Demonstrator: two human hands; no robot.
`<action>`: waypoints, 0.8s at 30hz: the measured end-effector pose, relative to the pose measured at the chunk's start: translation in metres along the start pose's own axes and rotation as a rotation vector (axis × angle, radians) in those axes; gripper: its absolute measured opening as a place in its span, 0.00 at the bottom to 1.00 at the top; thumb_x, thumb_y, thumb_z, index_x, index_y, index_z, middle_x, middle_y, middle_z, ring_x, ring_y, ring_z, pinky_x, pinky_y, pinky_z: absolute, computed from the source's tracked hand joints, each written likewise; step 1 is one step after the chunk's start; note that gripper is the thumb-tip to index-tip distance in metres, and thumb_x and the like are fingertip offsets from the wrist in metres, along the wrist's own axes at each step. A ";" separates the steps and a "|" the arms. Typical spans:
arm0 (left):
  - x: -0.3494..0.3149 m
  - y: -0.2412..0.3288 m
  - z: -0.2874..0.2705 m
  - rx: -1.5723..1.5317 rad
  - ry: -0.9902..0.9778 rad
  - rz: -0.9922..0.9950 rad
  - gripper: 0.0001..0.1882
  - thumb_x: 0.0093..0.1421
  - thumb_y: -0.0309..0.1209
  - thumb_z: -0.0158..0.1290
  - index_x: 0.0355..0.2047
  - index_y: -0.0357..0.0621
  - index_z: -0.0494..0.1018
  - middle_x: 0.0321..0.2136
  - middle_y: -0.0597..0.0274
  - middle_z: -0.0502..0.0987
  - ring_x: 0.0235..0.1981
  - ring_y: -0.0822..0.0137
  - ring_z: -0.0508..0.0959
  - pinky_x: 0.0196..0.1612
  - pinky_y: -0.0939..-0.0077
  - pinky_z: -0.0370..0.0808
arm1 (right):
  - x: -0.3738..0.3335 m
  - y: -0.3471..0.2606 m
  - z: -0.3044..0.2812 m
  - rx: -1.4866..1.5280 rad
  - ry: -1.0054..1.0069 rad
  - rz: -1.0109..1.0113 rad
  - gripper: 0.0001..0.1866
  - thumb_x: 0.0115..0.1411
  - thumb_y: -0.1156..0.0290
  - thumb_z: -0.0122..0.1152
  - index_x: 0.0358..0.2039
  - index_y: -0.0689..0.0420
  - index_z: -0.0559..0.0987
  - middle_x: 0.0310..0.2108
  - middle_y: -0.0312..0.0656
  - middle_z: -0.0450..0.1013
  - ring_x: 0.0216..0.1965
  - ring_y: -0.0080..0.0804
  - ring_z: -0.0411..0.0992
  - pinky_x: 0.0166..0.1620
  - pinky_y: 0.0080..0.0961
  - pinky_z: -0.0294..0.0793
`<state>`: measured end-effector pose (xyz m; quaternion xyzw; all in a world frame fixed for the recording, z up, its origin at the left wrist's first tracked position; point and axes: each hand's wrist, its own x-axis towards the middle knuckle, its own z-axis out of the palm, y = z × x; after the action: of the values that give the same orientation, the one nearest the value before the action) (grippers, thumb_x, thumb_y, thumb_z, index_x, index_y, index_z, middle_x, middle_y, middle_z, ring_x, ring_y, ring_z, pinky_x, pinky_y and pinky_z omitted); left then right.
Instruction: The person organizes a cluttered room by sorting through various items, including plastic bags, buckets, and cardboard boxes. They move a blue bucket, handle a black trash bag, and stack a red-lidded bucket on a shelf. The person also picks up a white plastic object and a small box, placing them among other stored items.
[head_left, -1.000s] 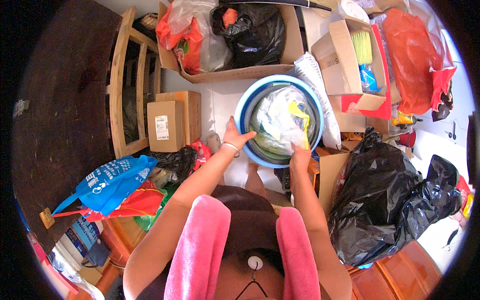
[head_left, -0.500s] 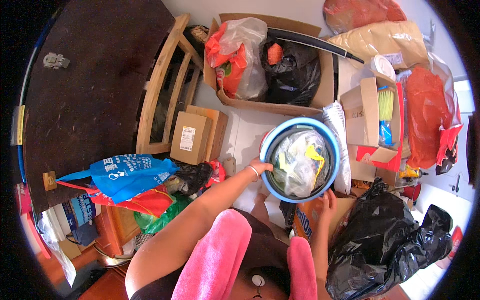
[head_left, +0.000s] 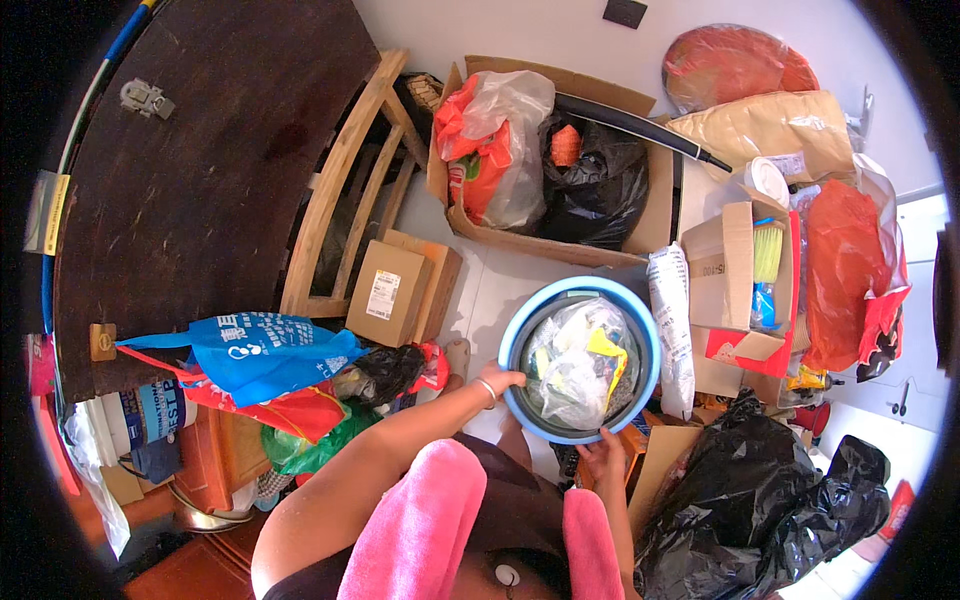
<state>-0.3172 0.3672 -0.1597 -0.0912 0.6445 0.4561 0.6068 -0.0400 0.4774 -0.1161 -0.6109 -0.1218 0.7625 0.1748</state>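
Observation:
I hold a round blue basin (head_left: 654, 362) between both hands. A darker basin or liner (head_left: 632, 398) sits inside it. Within that lies a crumpled clear plastic bag (head_left: 570, 345) with a bright yellow piece (head_left: 606, 346) showing; its other contents are hard to make out. My left hand (head_left: 500, 379), with a bracelet on its wrist, grips the left side of the rim, thumb on top. The fingers of my right hand (head_left: 604, 456) press against the near edge of the basin from below, partly hidden by it.
An open carton (head_left: 655, 215) of bags stands ahead. Small cardboard boxes (head_left: 390, 293) lean by a wooden frame (head_left: 330, 180) at left. A large black bag (head_left: 720, 490) lies right, near a box with a brush (head_left: 766, 255). A blue bag (head_left: 265, 350) hangs left.
The basin, with both hands on it, has come slightly left and lower in the picture. The whole view has also shifted, with more of the far wall showing.

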 end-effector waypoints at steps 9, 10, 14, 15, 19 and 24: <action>-0.026 -0.026 -0.051 0.296 0.027 0.059 0.23 0.35 0.36 0.59 0.33 0.36 0.74 0.23 0.55 0.76 0.19 0.64 0.76 0.19 0.73 0.74 | 0.011 0.049 -0.012 -0.161 -0.056 0.203 0.24 0.50 0.69 0.56 0.49 0.58 0.66 0.44 0.46 0.69 0.42 0.44 0.71 0.38 0.46 0.75; -0.028 -0.028 -0.054 0.312 0.018 0.070 0.24 0.36 0.37 0.59 0.34 0.35 0.74 0.25 0.53 0.77 0.21 0.63 0.77 0.24 0.72 0.75 | 0.009 0.051 -0.006 -0.141 -0.053 0.223 0.24 0.50 0.69 0.56 0.49 0.57 0.66 0.45 0.46 0.69 0.42 0.44 0.71 0.38 0.46 0.75; -0.037 -0.015 -0.049 0.407 -0.006 0.152 0.27 0.36 0.38 0.59 0.37 0.35 0.72 0.28 0.52 0.77 0.30 0.62 0.77 0.36 0.73 0.73 | 0.006 0.058 -0.008 -0.030 -0.010 0.199 0.21 0.52 0.70 0.54 0.48 0.59 0.67 0.44 0.46 0.70 0.43 0.43 0.71 0.42 0.43 0.75; -0.037 -0.009 -0.043 0.368 -0.021 0.199 0.29 0.36 0.37 0.59 0.40 0.35 0.71 0.30 0.52 0.77 0.33 0.63 0.76 0.37 0.73 0.72 | 0.010 0.059 -0.013 0.026 -0.021 0.188 0.21 0.52 0.70 0.53 0.47 0.60 0.67 0.44 0.46 0.70 0.43 0.42 0.71 0.42 0.42 0.75; -0.025 0.030 -0.010 0.373 -0.057 0.186 0.29 0.35 0.37 0.59 0.40 0.36 0.70 0.31 0.52 0.76 0.33 0.62 0.76 0.39 0.72 0.72 | 0.035 0.033 -0.023 -0.012 0.085 0.058 0.17 0.55 0.67 0.51 0.44 0.60 0.70 0.44 0.45 0.71 0.43 0.40 0.71 0.43 0.41 0.75; 0.029 0.055 0.028 0.359 -0.108 0.063 0.22 0.36 0.36 0.60 0.32 0.38 0.73 0.23 0.55 0.76 0.23 0.66 0.76 0.24 0.72 0.73 | 0.065 -0.009 -0.010 0.194 0.082 0.028 0.18 0.53 0.70 0.53 0.45 0.60 0.69 0.43 0.44 0.70 0.42 0.40 0.71 0.42 0.39 0.75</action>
<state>-0.3419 0.4308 -0.1541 0.0632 0.6846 0.3567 0.6326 -0.0421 0.5126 -0.1728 -0.6234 -0.0318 0.7475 0.2272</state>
